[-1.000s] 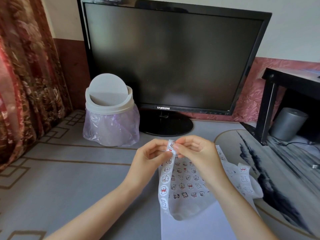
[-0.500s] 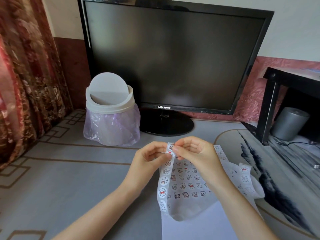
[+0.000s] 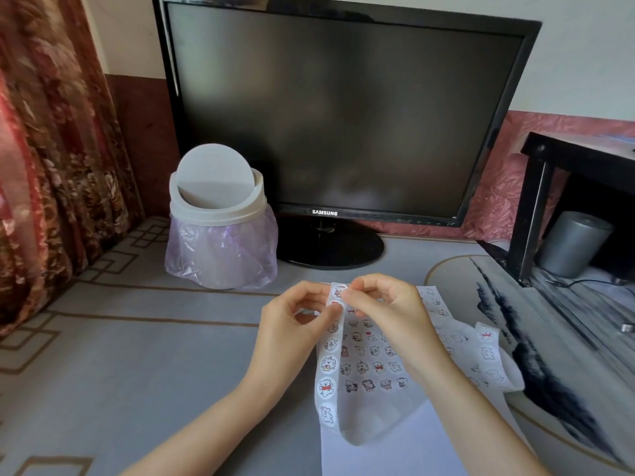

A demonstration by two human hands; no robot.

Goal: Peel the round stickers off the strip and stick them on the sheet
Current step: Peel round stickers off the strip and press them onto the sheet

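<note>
Grey cloth with brown line patterns covers the table [image 3: 137, 355], and a dark monitor [image 3: 343, 108] stands at its back. A floral curtain [image 3: 44, 166] hangs on the left. A white swing-lid bin [image 3: 220, 228] with a purple liner sits just beside the monitor's base. At the right stands a black stand [image 3: 536, 207] with a grey cylinder [image 3: 574, 242] under it. A white sheet [image 3: 395, 451] lies flat on the table near the person, and rows of small stickers [image 3: 371, 367] already cover its far part. The strip [image 3: 326, 372] is held up above the sheet. It hangs down over the sheet's left edge, curls at the bottom and trails off to the right. The left hand [image 3: 292, 324] pinches the strip near its top between thumb and curled fingers. The right hand [image 3: 388, 304] pinches the strip's top end, fingertips together at the edge of the top sticker [image 3: 338, 291]. Whether that sticker has lifted, I cannot tell.
</note>
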